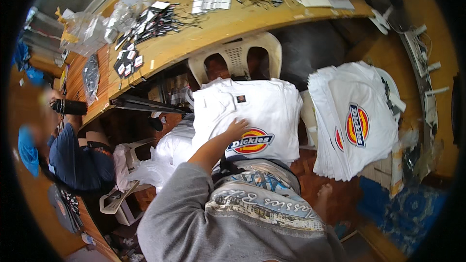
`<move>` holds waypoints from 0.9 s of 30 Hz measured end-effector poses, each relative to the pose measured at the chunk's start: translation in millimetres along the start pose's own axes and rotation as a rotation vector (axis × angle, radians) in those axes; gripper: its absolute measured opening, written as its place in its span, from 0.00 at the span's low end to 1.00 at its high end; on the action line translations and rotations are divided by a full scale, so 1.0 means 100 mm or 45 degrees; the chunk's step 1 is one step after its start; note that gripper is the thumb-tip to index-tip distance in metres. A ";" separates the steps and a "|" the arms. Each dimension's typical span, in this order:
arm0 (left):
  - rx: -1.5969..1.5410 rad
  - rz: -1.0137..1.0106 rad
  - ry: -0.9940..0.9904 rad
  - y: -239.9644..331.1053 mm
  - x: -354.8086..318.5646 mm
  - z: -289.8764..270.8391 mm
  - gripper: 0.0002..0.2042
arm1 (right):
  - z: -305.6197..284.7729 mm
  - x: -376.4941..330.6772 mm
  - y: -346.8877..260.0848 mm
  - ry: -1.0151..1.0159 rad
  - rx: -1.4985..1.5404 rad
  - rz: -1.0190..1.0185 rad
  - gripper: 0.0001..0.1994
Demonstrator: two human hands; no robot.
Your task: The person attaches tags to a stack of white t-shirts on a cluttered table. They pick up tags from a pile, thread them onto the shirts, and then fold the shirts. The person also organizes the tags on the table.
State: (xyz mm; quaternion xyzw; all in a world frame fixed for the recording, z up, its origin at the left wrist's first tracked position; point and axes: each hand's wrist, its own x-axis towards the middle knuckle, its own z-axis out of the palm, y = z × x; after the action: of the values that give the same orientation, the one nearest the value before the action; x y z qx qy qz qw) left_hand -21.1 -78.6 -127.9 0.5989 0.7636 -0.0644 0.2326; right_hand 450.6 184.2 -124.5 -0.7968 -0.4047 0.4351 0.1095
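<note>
My left hand [238,128] lies flat on a stack of white T-shirts [274,98], its fingers spread and nothing gripped. It touches the top shirt just above a red, yellow and blue oval print [251,140]. Near the collar sits a small dark label [241,99]. The stack rests in front of a cream plastic chair [204,70], whose backrest rises behind it; what bears the stack is mostly hidden. To the right is a second, fanned pile of white T-shirts [335,92] with the same kind of print. My right hand is out of sight.
A long wooden table [213,31] crosses the far side, holding black tags with cords [153,22] and white cards [212,1]. White plastic bags [170,148] lie left of the stack. At left, a person in dark blue [80,162] is beside a black cylindrical object [69,106].
</note>
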 end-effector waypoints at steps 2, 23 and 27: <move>0.067 -0.234 0.085 -0.40 -0.51 0.10 0.25 | 0.19 -0.09 0.00 -0.153 -0.387 -0.391 0.12; 0.044 -1.690 1.522 -2.50 -2.00 -1.94 0.08 | 2.12 -2.44 -2.30 -0.778 -1.011 -1.829 0.10; -0.014 -1.647 1.512 -2.58 -1.93 -1.91 0.08 | 2.18 -2.72 -2.33 -0.806 -1.047 -1.983 0.10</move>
State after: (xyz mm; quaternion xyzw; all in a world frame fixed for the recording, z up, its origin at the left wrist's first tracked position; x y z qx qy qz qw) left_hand -284.5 -247.9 77.6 -0.0177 0.9485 0.1424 -0.2823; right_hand 72.4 95.2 32.9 -0.1219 -0.9576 0.2588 -0.0355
